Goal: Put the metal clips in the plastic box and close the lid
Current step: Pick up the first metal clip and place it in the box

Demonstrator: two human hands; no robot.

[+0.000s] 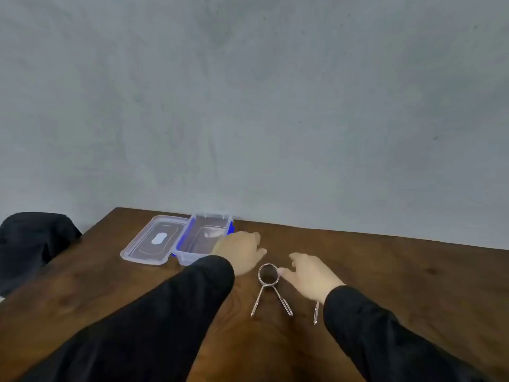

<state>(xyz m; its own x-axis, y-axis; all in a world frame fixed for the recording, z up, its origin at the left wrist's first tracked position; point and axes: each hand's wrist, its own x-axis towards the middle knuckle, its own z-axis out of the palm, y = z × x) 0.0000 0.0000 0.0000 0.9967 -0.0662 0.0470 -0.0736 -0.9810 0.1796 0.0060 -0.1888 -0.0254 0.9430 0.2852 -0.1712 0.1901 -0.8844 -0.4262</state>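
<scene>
A clear plastic box (pixel 192 253) with blue latches stands open near the table's far edge, its lid (pixel 151 241) folded flat to the left. A metal clip (pixel 268 288) with a round loop and two splayed legs lies on the wood between my hands. Part of a second metal clip (pixel 316 312) pokes out from under my right wrist. My left hand (pixel 239 253) hovers just right of the box, fingers loosely apart, holding nothing. My right hand (pixel 309 274) rests on the table with its fingertips beside the first clip's loop, holding nothing.
The brown wooden table (pixel 413 271) stands against a grey wall (pixel 275 106). A dark cloth-covered shape (pixel 33 238) sits off the table's left corner. Black sleeves cover both forearms.
</scene>
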